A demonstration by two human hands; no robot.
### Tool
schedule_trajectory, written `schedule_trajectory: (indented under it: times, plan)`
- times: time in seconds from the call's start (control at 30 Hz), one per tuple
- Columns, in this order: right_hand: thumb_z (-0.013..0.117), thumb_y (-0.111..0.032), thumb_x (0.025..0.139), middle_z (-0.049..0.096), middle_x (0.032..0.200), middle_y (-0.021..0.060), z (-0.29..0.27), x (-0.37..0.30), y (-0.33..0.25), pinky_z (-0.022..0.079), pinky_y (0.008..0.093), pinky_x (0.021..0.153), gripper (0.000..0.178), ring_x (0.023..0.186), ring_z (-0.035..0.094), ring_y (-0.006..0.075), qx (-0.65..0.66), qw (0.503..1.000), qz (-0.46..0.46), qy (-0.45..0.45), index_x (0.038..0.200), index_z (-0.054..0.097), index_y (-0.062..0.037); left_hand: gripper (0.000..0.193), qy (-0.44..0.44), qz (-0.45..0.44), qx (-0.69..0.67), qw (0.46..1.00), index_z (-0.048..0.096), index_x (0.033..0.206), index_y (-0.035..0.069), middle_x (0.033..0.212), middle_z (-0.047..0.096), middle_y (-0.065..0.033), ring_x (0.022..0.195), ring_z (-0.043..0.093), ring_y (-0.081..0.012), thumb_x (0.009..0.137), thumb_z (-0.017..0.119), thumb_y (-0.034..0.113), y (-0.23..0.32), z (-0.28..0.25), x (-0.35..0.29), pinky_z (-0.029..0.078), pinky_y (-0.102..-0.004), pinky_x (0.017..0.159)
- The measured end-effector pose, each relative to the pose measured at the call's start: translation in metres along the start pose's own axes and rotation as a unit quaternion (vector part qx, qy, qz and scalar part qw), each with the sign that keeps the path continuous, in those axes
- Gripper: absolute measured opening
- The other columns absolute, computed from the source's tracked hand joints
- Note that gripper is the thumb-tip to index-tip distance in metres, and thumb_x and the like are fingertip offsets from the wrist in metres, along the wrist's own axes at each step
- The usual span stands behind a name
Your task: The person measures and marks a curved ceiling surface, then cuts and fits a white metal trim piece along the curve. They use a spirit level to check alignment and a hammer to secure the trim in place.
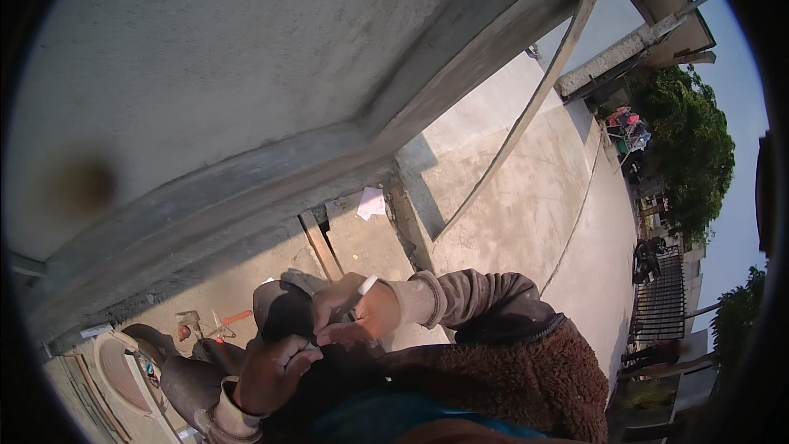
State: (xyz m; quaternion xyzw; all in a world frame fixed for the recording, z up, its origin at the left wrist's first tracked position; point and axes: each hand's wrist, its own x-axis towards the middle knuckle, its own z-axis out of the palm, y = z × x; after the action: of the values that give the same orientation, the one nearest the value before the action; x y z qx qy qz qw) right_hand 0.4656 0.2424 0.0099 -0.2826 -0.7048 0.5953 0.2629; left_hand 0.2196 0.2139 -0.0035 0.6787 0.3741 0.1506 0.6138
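Note:
My right hand (355, 314) and my left hand (275, 372) meet low in front of my body, over my dark-trousered knees. The fingers of both are closed, thumbs pressed against the fingers. Between their tips sits something small that is too hidden to name. A short white piece (368, 285) shows against the back of my right hand; I cannot tell what it is. Beyond my knees, on the ground, lie a tool with red-orange handles (236, 317) and a reddish tool with a grey head (187, 326).
A grey plastered wall (205, 57) rises ahead. A wooden strip (320, 242) and pink-white paper (371, 203) lie at its foot. A long bowed board (526, 119) leans at the right, over the concrete floor. A round tan container (115, 366) and wooden lengths (86, 395) are at the left.

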Motion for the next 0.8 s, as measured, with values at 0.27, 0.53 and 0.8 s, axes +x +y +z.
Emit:
schedule_trajectory:
  times: [0.27, 0.53, 0.8]
  plan:
    - [0.058, -0.023, 0.098, 0.055, 0.071, 0.0084, -0.184, -0.005, -0.196, 0.044, 0.0321, 0.057, 0.021, 0.058, 0.052, 0.0148, -0.259, 0.933, -0.195, 0.156, 0.093, 0.053, -0.0033, 0.033, 0.04, -0.099, -0.344, 0.933, 0.059, 0.098, 0.0, 0.076, 0.057, -0.0036, 0.06, 0.049, -0.0092, 0.104, 0.049, 0.03, -0.084, -0.04, -0.042, 0.037, -0.0234, 0.055]
    - [0.069, -0.013, 0.088, 0.064, 0.073, 0.0009, -0.326, 0.092, -0.28, 0.049, 0.0244, 0.06, 0.011, 0.069, 0.062, 0.0084, -0.645, 0.736, 0.15, 0.142, 0.081, 0.063, -0.0061, 0.032, 0.337, -0.156, -0.35, 0.86, 0.055, 0.095, 0.009, 0.062, 0.044, 0.0047, 0.047, 0.039, -0.0037, 0.106, 0.049, 0.038, -0.297, -0.043, -0.115, 0.03, -0.0191, 0.042]
    - [0.068, -0.01, 0.084, 0.067, 0.066, 0.002, -0.355, 0.091, -0.262, 0.049, 0.0262, 0.055, 0.012, 0.061, 0.063, 0.0102, -0.709, 0.628, 0.258, 0.191, 0.075, 0.063, -0.0057, 0.033, 0.361, -0.201, -0.322, 0.852, 0.055, 0.096, 0.01, 0.059, 0.043, 0.0047, 0.044, 0.038, -0.0034, 0.106, 0.048, 0.04, -0.327, -0.037, -0.125, 0.029, -0.0187, 0.04]
